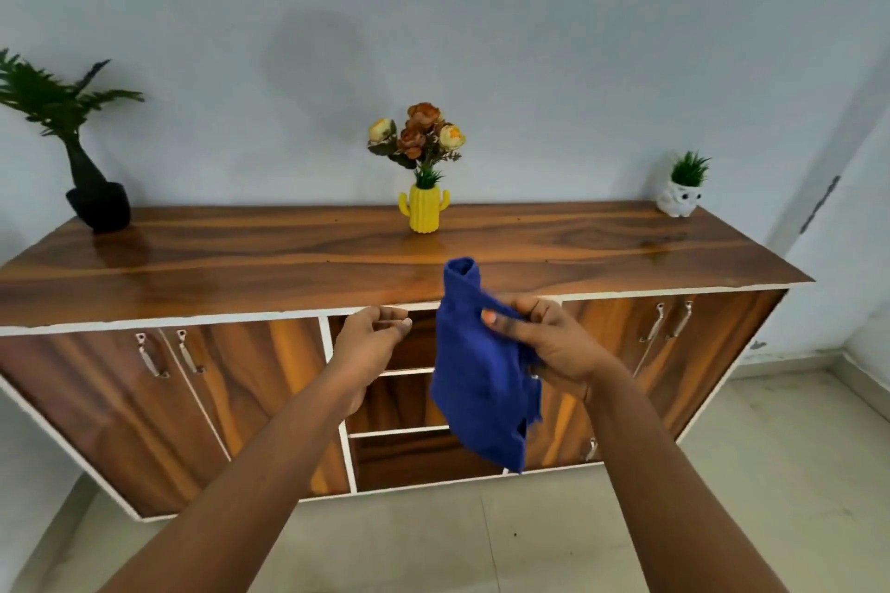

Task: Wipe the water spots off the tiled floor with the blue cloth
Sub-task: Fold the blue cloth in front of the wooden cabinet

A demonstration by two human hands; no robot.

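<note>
Right hand [554,347] has the cloth [477,380] pinched in its grip, most of it dangling below, one end poking up. Left hand [371,337] sits just beside it, fingers loosely curled, holding nothing. Both are up over the floor [481,544], bench [241,255] right behind.

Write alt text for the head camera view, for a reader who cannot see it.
A person's right hand holds a blue cloth up in the air, in front of a wooden sideboard, while the left hand is empty beside it. Three potted plants stand on the sideboard, and the tiled floor lies below.
</note>
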